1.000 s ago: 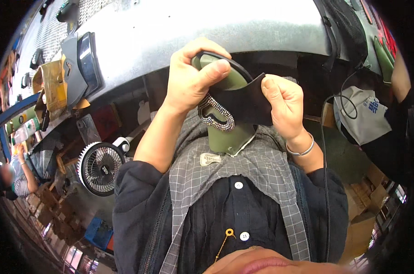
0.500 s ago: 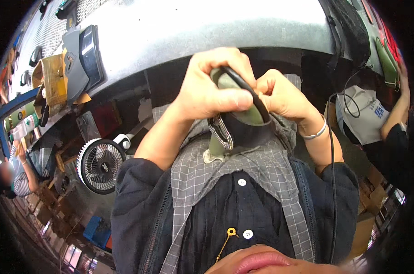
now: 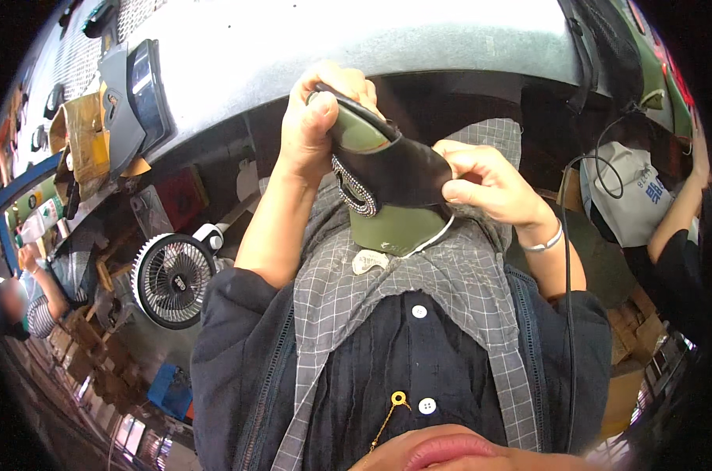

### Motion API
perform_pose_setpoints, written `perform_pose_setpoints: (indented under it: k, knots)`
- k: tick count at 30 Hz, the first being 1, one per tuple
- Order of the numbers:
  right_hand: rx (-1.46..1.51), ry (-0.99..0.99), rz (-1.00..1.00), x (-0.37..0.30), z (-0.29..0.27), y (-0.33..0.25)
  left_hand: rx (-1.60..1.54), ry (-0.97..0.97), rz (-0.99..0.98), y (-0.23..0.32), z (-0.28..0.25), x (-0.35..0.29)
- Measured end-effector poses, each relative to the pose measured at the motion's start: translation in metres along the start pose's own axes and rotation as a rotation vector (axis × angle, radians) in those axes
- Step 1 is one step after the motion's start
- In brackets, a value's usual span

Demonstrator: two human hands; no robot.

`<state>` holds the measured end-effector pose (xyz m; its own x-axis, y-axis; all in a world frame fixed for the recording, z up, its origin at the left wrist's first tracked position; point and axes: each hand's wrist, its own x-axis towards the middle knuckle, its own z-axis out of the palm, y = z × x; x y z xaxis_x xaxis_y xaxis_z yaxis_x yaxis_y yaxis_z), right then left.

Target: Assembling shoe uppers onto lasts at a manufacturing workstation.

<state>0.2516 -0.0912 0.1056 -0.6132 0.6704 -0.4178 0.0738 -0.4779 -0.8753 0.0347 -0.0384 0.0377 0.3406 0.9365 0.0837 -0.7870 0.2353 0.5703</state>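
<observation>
Vs half a second ago: green shoe form [image 3: 399,226] has swung left, dark strap [image 3: 407,174] shows more. Left grip [image 3: 313,122] clenched on form's upper end, right grip [image 3: 489,184] pinching strap's edge. Work's over the apron [image 3: 348,282]. Gray bag [image 3: 619,184] (right side) carries blue print.

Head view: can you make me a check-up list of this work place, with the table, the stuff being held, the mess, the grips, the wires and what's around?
Surface: grey table, bright with glare.
Job's things: green form, black strap across it, beaded loop at the strap's left.
Clutter: brown box on the left.
Left grip: holds the form's upper end.
Right grip: pinches the strap's right end.
Cables: black wire on the right, looped by a grey bag.
Surroundings: fan and person at left; another's arm at right.
</observation>
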Motion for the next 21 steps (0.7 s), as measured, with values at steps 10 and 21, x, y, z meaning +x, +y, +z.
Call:
perform_pose_setpoints:
  k: [10, 21]
  knots:
    - [0.263, 0.126, -0.078, 0.023, 0.021, 0.021, 0.281, -0.124, -0.046, 0.002, 0.037, 0.028]
    - [0.809, 0.447, -0.340, 0.019, 0.017, 0.011, 0.563, 0.054, 0.080, -0.032, 0.048, -0.016]
